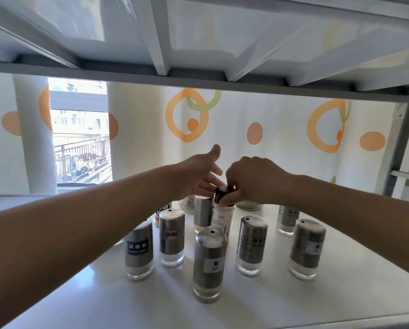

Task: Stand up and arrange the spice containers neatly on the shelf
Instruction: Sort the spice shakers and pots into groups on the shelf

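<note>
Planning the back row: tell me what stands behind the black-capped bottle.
Behind the bottle stand a left jar and a right jar. The right hand, pinching its cap, and the left hand cover their tops and anything between them.

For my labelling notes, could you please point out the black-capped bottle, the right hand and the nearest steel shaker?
black-capped bottle (222, 219): head view, white labelled body.
right hand (253, 181): head view, back of hand.
nearest steel shaker (203, 252): head view, steel sleeve.

A home pantry: spice shakers (209, 260) on a white shelf (341, 295), patterned curtain (270, 129) and window (80, 138) behind the shelf
</note>
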`<state>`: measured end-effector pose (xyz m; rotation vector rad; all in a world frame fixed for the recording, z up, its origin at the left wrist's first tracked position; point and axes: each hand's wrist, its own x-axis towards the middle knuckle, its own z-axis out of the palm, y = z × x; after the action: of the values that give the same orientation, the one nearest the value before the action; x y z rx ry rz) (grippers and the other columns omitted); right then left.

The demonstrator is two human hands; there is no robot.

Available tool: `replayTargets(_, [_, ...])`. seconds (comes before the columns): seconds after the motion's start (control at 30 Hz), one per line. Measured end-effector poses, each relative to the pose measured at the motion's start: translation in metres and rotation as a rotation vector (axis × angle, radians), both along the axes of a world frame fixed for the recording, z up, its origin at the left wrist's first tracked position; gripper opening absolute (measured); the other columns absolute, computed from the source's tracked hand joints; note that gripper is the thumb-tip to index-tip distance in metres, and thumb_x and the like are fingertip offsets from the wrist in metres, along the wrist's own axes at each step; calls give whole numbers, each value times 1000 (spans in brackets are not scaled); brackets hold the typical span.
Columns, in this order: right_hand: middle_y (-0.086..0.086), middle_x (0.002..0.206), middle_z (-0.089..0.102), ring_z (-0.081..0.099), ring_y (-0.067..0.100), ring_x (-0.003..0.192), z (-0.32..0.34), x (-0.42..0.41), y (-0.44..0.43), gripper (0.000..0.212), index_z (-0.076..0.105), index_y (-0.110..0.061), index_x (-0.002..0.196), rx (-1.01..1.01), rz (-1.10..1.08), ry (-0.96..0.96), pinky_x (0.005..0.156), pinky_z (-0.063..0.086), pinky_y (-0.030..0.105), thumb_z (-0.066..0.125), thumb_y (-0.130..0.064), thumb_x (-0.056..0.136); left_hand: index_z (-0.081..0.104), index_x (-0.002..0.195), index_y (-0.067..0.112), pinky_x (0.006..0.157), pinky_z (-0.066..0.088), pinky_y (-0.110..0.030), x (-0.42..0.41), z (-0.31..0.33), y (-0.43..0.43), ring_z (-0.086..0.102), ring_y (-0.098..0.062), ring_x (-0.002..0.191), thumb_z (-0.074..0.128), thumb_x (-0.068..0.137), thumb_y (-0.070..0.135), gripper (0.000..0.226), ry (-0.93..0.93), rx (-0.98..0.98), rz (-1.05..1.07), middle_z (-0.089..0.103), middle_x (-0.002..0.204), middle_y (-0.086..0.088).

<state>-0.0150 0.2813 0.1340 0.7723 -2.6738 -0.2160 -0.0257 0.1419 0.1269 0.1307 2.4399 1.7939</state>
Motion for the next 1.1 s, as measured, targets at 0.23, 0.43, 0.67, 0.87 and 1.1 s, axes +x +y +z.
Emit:
replayTargets(0.23, [-6,102,66,59,13,85,13,3,1,55,63,-18,113,10,12,-103,75,47,30,69,-55,73,51,120,1,90,50,-35,4,1,1,64,-29,100,23,97,55,65,-12,11,-9,65,108,-21])
replayTargets(0.43, [1,91,73,60,12,76,6,2,2,29,72,-16,99,-94,104,-131,68,46,26,76,-31,74,53,114,2,94,50,-37,3,-4,-1,62,-29,97,26,97,54,62,-23,46,-9,62,103,-19])
replayTargets(0.67, [0,93,67,63,21,86,-1,7,-6,45,65,-15,93,-79,21,30,73,49,34,70,-53,71,50,126,-2,74,51,-32,3,-10,4,61,-24,78,28,97,53,66,-29,228,58,64,101,-19])
replayTargets(0.87, [-3,100,67,63,15,91,1,13,0,33,64,-17,103,-271,154,-255,82,51,30,76,-23,72,43,134,1,75,54,-35,8,-12,8,65,-32,96,27,98,51,63,-56,437,50,60,119,-23])
replayTargets(1.1, [2,82,70,65,19,77,-6,0,7,36,70,-11,83,-218,44,-34,71,50,33,74,-44,69,45,133,5,90,53,-37,11,-14,19,64,-32,105,28,97,53,62,-46,328,45,63,115,-19])
